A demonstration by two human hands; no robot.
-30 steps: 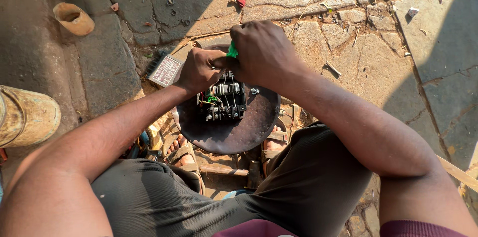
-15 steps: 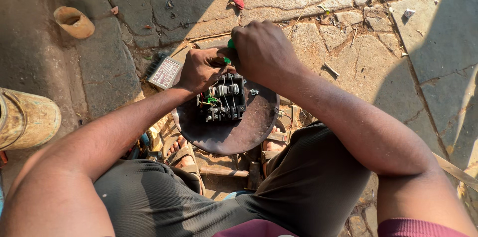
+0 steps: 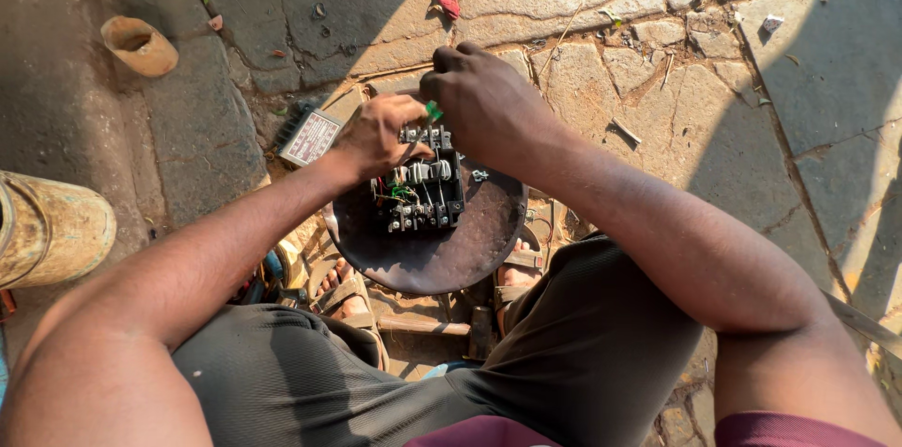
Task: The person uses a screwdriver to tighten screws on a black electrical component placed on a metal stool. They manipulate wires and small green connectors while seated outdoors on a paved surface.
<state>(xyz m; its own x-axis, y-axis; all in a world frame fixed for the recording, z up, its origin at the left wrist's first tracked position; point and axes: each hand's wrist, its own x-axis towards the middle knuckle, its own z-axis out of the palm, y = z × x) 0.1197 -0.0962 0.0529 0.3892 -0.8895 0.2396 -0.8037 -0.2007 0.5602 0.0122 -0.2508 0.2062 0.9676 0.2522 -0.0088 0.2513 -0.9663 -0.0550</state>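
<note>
Over cracked stone paving, left hand steadies the switch block; right hand grips a green-handled tool.

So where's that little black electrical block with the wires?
In the head view, the black electrical block with metal terminals sits on the round rusty metal plate, centre frame, just below both hands, left and right.

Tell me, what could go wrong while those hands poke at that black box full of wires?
The black electrical part sits loose on a round metal plate over the knees, so it might slide off. The right hand presses a green-handled tool close to the left hand, so a slip could jab fingers or snag the thin wires.
</note>
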